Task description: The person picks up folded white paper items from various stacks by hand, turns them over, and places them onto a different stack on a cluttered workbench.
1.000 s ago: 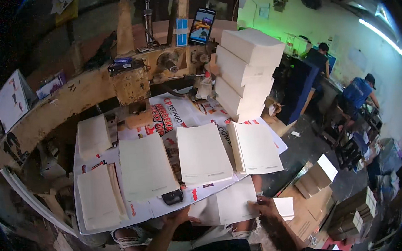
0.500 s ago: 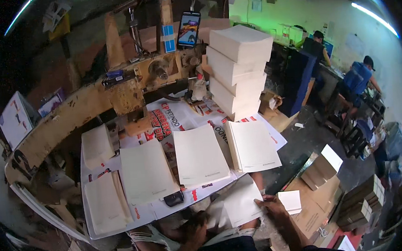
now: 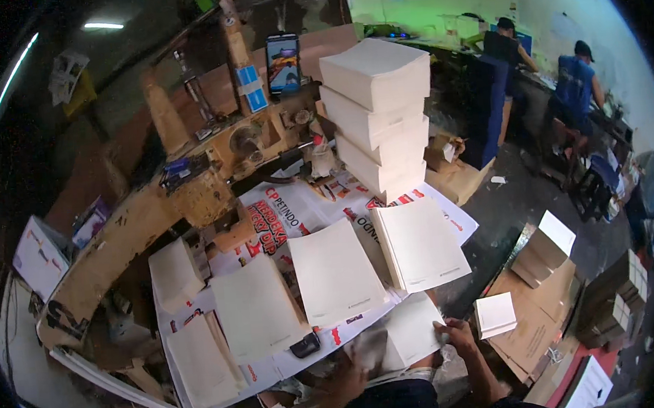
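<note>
The left hand [image 3: 347, 378] and right hand [image 3: 459, 336] are bare, like the forearms [image 3: 482, 379]. I see a dark top [image 3: 387, 406] and pale trousers [image 3: 451, 379], ripped and fraying raggedly.

Your sheet [image 3: 412, 334] and the paper stacks [image 3: 338, 271] before you look creamy white, the table cover [image 3: 456, 221] white with red and black print, the tall panel [image 3: 496, 105] dark blue.

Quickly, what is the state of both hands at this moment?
Left hand: blurred; cannot tell whether open or closed.
Right hand: closed on the edge of white paper.
</note>
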Demonstrator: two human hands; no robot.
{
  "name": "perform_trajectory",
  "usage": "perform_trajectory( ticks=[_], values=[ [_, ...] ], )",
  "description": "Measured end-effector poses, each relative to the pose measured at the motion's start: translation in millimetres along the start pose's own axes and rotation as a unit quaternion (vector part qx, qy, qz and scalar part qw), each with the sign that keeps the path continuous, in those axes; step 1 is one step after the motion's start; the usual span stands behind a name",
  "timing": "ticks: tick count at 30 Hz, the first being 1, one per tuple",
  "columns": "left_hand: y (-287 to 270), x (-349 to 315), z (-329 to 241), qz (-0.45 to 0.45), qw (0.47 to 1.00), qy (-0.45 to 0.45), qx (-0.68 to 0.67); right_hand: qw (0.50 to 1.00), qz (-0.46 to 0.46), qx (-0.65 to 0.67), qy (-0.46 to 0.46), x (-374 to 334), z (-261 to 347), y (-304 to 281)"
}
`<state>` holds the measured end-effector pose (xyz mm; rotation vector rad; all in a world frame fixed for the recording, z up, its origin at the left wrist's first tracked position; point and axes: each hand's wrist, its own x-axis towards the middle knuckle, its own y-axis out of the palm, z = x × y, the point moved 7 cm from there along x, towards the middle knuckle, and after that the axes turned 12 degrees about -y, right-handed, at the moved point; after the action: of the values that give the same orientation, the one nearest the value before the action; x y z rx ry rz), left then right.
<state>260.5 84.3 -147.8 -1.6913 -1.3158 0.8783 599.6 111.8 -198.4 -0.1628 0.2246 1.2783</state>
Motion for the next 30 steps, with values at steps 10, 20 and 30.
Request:
perform_trajectory(
  ticks=[10,20,30],
  values=[
    [15.5,65.3,-138.8,0.112,0.98,0.15,0.073,0.88,-0.173,-0.342,-0.281,-36.0,85.8,-6.4],
    [17.1,64.1,-147.2,0.136,0.963,0.178,-0.148,0.954,-0.127,-0.243,-0.12,-40.3,-19.6,42.1],
    [-89.2,11.3,-140.6,0.432,0.846,0.145,-0.276,0.913,-0.269,-0.264,-0.156,-22.6,67.2,-52.7]
  ],
)
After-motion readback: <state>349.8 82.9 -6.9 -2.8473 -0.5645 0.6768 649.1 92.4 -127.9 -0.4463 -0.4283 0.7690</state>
